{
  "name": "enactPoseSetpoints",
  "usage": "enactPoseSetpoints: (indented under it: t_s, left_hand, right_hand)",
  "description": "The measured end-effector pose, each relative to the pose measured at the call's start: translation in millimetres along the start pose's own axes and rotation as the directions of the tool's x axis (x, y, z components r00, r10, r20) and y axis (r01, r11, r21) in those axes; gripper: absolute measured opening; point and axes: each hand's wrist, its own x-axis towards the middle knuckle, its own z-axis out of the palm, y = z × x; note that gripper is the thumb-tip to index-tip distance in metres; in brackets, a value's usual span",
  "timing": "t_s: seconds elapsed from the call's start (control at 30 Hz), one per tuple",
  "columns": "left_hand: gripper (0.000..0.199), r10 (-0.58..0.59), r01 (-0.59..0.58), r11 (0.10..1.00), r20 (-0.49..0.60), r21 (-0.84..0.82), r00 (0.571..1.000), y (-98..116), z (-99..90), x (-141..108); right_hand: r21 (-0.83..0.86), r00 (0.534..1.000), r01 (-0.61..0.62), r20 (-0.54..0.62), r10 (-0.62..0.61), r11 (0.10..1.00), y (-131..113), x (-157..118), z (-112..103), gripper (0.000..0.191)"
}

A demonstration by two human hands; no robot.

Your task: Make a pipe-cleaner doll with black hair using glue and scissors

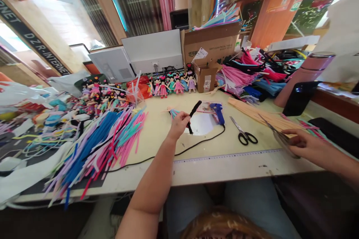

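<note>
Something brown, round and patterned [224, 226] is filling the bottom edge, and legs in pale blue [249, 198] are showing beyond it, below a pale yellow table [157, 134]. Bundles of coloured fuzzy sticks [92, 145] are lying on the left, small dolls [174, 85] are standing in a row at the back, and a cardboard box [210, 46] is rising behind them. Scissors [243, 134] and a blue glue gun [218, 112] are lying right of the middle. Reaching forward, the left hand [179, 125] is pinching a black fuzzy stick [195, 108] over the table's middle. At the far right, the right hand [305, 145] is gripping a blurred pointed tool [282, 140]. The black fuzzy stick is looking soft and thick, one end slanting up and rightward, the other hanging beside the fingers.
</note>
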Motion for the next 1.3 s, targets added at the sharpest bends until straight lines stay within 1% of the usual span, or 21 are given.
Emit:
enactPoseSetpoints:
  t_s: [0.03,0.07,0.1,0.13,0.2,0.23,0.27,0.3,0.37,0.47,0.57,0.67,0.83,0.93,1.1,1.2,1.3]
  left_hand:
    - [0.013,0.000,0.000,1.000,-0.008,0.003,1.000,0.6,-0.5,-0.2]
    - [0.013,-0.003,0.003,1.000,-0.015,0.004,1.000,1.1,-1.0,-0.3]
    - [0.012,-0.006,0.006,1.000,-0.020,0.005,1.000,1.6,-1.4,-0.5]
    - [0.012,-0.009,0.009,1.000,-0.022,0.005,1.000,2.1,-1.6,-0.7]
    - [0.011,-0.012,0.012,1.000,-0.022,-0.002,1.000,3.1,-1.8,-1.0]
    - [0.010,-0.016,0.016,1.000,-0.019,-0.009,1.000,3.6,-1.8,-1.2]
    - [0.009,-0.023,0.023,1.000,-0.016,-0.017,1.000,4.1,-1.7,-1.4]
    - [0.009,-0.033,0.033,0.999,-0.011,-0.027,0.999,4.5,-1.6,-1.5]
    - [0.010,-0.056,0.056,0.997,0.006,-0.053,0.998,5.0,-1.4,-1.7]
    - [0.014,-0.090,0.095,0.991,0.056,-0.095,0.994,4.4,-1.1,-1.9]
    - [0.017,-0.108,0.125,0.982,0.122,-0.138,0.987,3.0,-0.4,-2.4]
    - [0.017,-0.112,0.138,0.978,0.166,-0.154,0.980,2.0,0.9,-3.3]
    - [0.013,-0.127,0.157,0.978,0.200,-0.138,0.971,4.5,3.7,-6.2]
    - [0.012,-0.137,0.165,0.979,0.213,-0.119,0.967,6.4,5.3,-7.6]
    - [0.012,-0.158,0.185,0.976,0.210,-0.113,0.965,6.2,6.1,-7.4]
    - [0.016,-0.167,0.197,0.974,0.228,-0.113,0.959,6.4,5.6,-7.3]
    - [0.015,-0.177,0.210,0.970,0.246,-0.119,0.953,7.2,5.1,-7.4]
  right_hand:
    - [0.207,0.994,-0.040,0.111,0.017,0.977,-7.0,-4.7,-1.5,0.052]
    - [0.376,0.975,-0.093,0.220,0.009,0.922,-16.3,-10.0,-1.2,0.057]
    - [0.490,0.957,-0.134,0.288,-0.015,0.861,-27.5,-15.5,1.3,0.060]
    - [0.547,0.946,-0.162,0.324,-0.029,0.822,-39.9,-20.7,6.1,0.063]
    - [0.546,0.922,-0.156,0.379,-0.077,0.823,-65.9,-28.7,21.5,0.066]
    - [0.545,0.903,-0.121,0.408,-0.137,0.830,-78.4,-30.8,31.2,0.066]
    - [0.549,0.892,-0.078,0.411,-0.187,0.832,-90.0,-31.5,41.4,0.070]
    - [0.552,0.872,-0.033,0.423,-0.246,0.833,-100.7,-30.9,51.5,0.074]
    - [0.556,0.848,0.029,0.426,-0.315,0.830,-119.0,-26.9,69.9,0.078]
    - [0.577,0.825,0.069,0.426,-0.371,0.814,-140.4,-18.4,90.1,0.076]
    - [0.562,0.813,0.092,0.435,-0.388,0.822,-155.7,-12.4,101.6,0.072]
    - [0.574,0.814,0.076,0.436,-0.383,0.815,-164.1,-10.0,107.3,0.069]
    - [0.601,0.819,0.048,0.434,-0.376,0.798,-167.1,-9.6,110.9,0.065]
    - [0.607,0.816,0.061,0.427,-0.390,0.792,-167.1,-9.3,112.9,0.063]
    - [0.603,0.834,0.094,0.387,-0.394,0.792,-166.5,-7.2,118.5,0.063]
    - [0.596,0.838,0.125,0.365,-0.406,0.793,-166.1,-6.0,121.3,0.062]
    - [0.592,0.847,0.145,0.340,-0.409,0.793,-166.1,-5.0,123.0,0.062]
